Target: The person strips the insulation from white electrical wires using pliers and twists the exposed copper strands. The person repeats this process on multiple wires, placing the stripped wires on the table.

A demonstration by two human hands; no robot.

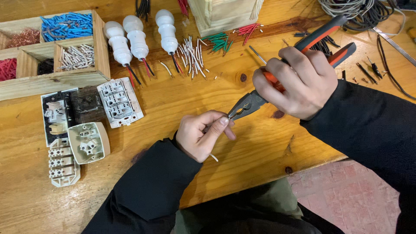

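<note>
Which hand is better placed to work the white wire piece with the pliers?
Right hand: it likely suits, already gripping the pliers, whose tip meets the white wire piece pinched in the left hand.

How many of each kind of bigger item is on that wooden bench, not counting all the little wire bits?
White bulb holders: 3
Switch and socket parts: 5
Wooden sorting tray: 1
Pliers, in the right hand: 1
Total: 10
The left hand pinches a short white wire at the pliers' tip.
</note>
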